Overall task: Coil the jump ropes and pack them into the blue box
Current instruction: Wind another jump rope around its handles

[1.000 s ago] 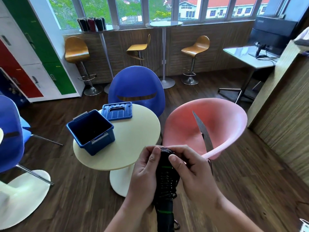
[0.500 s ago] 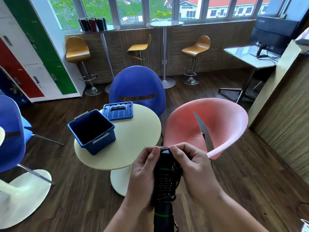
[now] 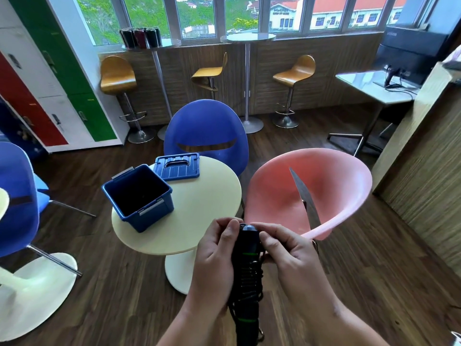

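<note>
I hold a black jump rope [image 3: 247, 275] with green bands upright in front of me, its cord wound around the handles. My left hand [image 3: 214, 260] grips the bundle from the left, and my right hand [image 3: 287, 255] pinches the cord near the grey top cap. A scissor blade [image 3: 303, 196] sticks up behind my right hand. The open blue box [image 3: 139, 193] stands empty on the left part of the round cream table [image 3: 207, 196]. Its blue lid [image 3: 177, 166] lies flat just behind it.
A pink chair [image 3: 324, 186] stands right of the table, a blue chair [image 3: 207, 131] behind it and another blue chair [image 3: 17, 196] at the far left. Bar stools, tall tables and coloured lockers line the back. A desk with a monitor [image 3: 409, 56] is at the right.
My fingers have shifted up toward the top cap of the handles while winding the cord. The bundle has risen slightly; box and lid have not moved.
</note>
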Demonstrator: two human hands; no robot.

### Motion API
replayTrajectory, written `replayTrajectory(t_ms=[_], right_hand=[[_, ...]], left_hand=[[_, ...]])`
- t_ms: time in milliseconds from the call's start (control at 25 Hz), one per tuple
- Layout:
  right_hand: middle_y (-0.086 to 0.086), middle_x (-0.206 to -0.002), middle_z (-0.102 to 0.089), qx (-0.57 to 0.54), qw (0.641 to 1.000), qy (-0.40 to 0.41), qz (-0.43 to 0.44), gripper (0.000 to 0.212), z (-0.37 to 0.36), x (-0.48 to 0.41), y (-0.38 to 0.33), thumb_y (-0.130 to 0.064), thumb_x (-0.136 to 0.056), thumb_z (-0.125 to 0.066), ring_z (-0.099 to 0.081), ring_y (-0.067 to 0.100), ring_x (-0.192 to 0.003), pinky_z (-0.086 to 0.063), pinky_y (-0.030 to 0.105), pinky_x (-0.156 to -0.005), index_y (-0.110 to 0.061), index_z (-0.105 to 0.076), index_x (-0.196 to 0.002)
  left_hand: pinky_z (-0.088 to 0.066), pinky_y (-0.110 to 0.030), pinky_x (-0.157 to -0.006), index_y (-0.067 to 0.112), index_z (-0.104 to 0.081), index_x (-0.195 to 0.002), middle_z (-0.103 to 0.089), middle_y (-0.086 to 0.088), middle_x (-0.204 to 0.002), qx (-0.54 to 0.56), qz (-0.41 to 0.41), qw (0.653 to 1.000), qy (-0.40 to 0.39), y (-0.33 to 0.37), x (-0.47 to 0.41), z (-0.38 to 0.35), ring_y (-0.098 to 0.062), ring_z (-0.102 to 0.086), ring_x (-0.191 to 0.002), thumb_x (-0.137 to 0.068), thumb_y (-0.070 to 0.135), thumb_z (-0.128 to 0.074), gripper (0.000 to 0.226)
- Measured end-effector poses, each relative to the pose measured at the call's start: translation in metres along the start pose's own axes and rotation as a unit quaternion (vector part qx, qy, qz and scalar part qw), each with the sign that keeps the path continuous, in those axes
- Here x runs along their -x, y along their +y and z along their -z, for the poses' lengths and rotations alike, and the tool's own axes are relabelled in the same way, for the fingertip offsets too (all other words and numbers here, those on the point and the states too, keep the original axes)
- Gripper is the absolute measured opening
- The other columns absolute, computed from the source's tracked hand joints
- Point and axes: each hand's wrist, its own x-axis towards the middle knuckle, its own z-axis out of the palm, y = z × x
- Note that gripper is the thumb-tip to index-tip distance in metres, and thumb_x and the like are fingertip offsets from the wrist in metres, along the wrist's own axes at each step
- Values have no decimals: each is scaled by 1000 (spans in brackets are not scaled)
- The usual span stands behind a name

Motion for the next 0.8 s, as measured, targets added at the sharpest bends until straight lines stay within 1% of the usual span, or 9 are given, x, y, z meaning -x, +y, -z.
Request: replayTrajectory(t_ms=[40,120,240,360,440,520,600,720,800], right_hand=[[-3,-100,-78,30,999,19,9,18,3,4,1,-30,-92,-64,-73,15,-94,-59,42,-87,-32,-77,-104],[-4,-86,-73,83,994,58,33,16,11,15,2,-43,-85,-66,-71,14,-78,-59,39,-74,-35,-72,-96],[5,-75,-71,127,991,-26,22,31,11,29,1,-54,-78,-69,-67,25,-64,-57,48,-64,-26,-65,-92],[-6,-89,-72,156,986,-34,51,35,6,31,5,-58,-85,-62,-68,17,-67,-57,37,-64,-33,-62,-111],[-15,-97,-69,166,982,-28,87,37,5,29,3,-53,-90,-54,-68,16,-78,-52,23,-69,-38,-60,-124],[-13,-98,-69,150,984,-14,92,36,3,28,0,-46,-91,-47,-67,14,-88,-48,19,-71,-37,-62,-122],[-4,-88,-70,104,991,5,79,35,2,28,-4,-41,-91,-41,-66,15,-80,-48,22,-65,-31,-66,-114],[4,-85,-71,62,995,20,72,42,1,27,-9,-43,-88,-36,-64,16,-76,-48,30,-63,-23,-68,-107],[5,-85,-71,60,996,17,70,45,2,26,-10,-44,-87,-35,-64,18,-77,-49,34,-66,-21,-69,-106]], left_hand=[[-48,-56,-76,26,-70,-86,-68,-9,-83,-17,-11,1000,3,0,0,0,-28,-60,-77,-77,54,-69,30],[-49,-49,-74,27,-70,-86,-69,-6,-81,-48,-40,998,14,0,-1,0,-24,-62,-75,-77,56,-68,31],[-52,-45,-71,24,-69,-86,-70,-6,-79,-71,-87,993,27,2,1,-2,-22,-65,-73,-77,53,-71,31],[-57,-52,-80,21,-71,-90,-75,-11,-86,-57,-92,994,34,5,3,-7,-32,-71,-80,-76,50,-76,32],[-56,-51,-86,20,-74,-94,-78,-9,-96,-36,-83,996,25,10,5,-12,-27,-72,-88,-79,48,-76,33],[-53,-51,-93,15,-77,-98,-78,-12,-105,-2,-57,998,8,14,8,-16,-30,-72,-98,-93,48,-66,35],[-50,-52,-100,13,-79,-98,-77,-16,-109,24,-27,999,-9,18,9,-15,-35,-71,-106,-98,44,-53,40],[-47,-53,-103,9,-77,-89,-75,-20,-111,33,-20,998,-42,28,4,-12,-34,-69,-104,-94,25,-64,21],[-51,-48,-97,8,-74,-87,-74,-18,-114,34,-26,997,-70,33,0,-10,-32,-68,-103,-89,19,-63,15]])
